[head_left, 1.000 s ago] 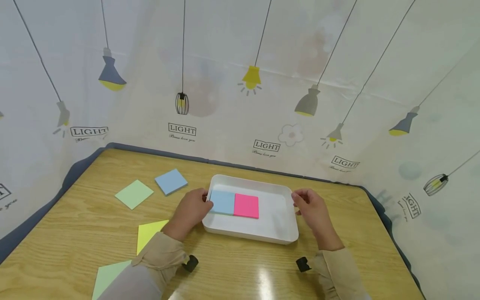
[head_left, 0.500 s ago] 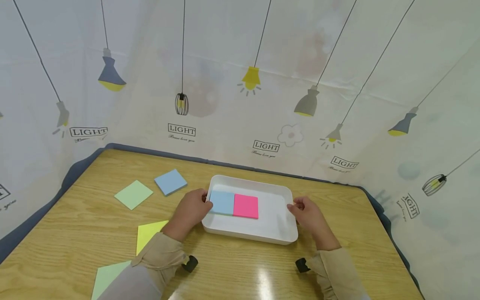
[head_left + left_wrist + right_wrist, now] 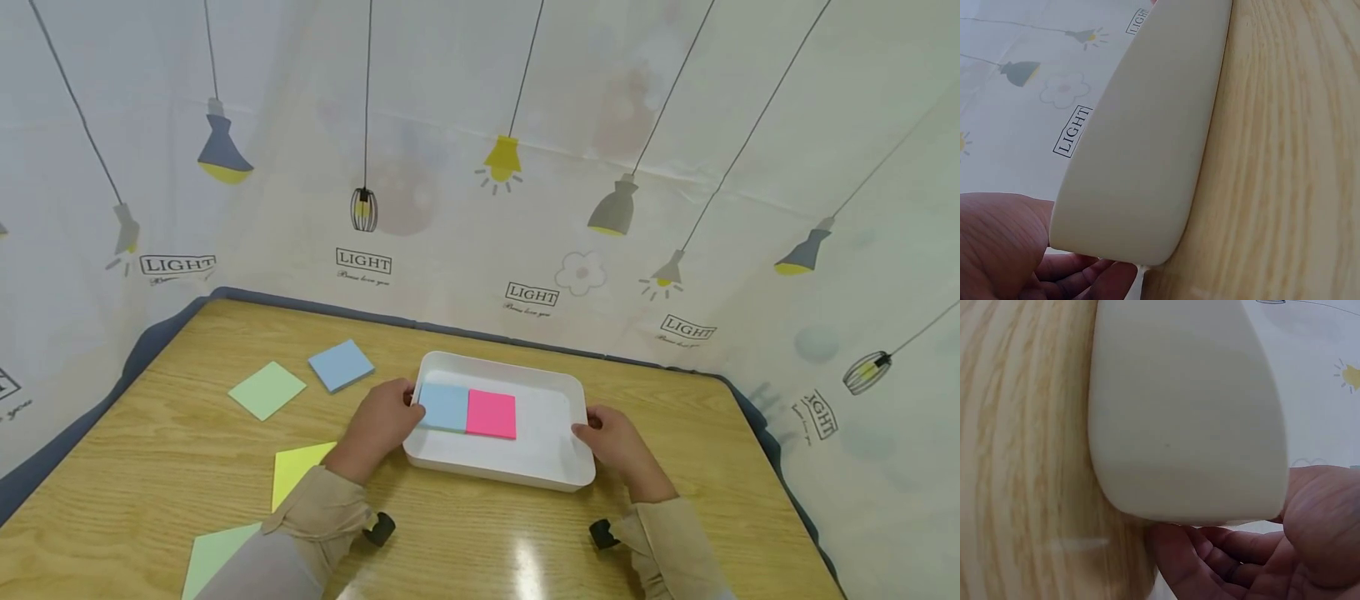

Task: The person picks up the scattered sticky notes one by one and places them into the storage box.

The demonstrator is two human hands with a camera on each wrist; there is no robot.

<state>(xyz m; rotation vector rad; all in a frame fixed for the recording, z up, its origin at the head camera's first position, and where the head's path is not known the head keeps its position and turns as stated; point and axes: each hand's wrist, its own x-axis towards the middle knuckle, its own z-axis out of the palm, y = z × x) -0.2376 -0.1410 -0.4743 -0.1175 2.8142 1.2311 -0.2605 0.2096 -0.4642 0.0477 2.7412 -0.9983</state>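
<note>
Presently, tray position: the white tray (image 3: 543,425) is on the desk (image 3: 450,533), ahead of the person and directly between the two hands.
Tray long axis: runs left to right, from one hand to the other; slightly skewed, right end a little nearer the person.
Left hand (image 3: 380,422): grips the left short end, thumb over the rim, fingers curled against the outside.
Right hand (image 3: 622,437): grips the right short end likewise, thumb at the rim, fingers bent round the outer side.
Nearer hand: neither; both touch the tray and face each other along its length.
Pivotal relation (judgement): the hold is two-ended, so any shift of the tray would likely need both hands working evenly.
Tray blue pad (image 3: 445,407): inside, at the left end, beside the left thumb; contact uncertain.
Pink pad (image 3: 492,414): inside, just right of the tray blue pad, edges meeting; contents therefore sit closer to the left hand, probably weighting that end.
Tray base: appears down on the desk, though shadow in both wrist views hides whether fingertips reach underneath.
Outside, left of tray: desk blue pad (image 3: 341,365), far green pad (image 3: 267,390), yellow pad (image 3: 295,471), near green pad (image 3: 216,550); the last two are partly hidden by the left arm.
</note>
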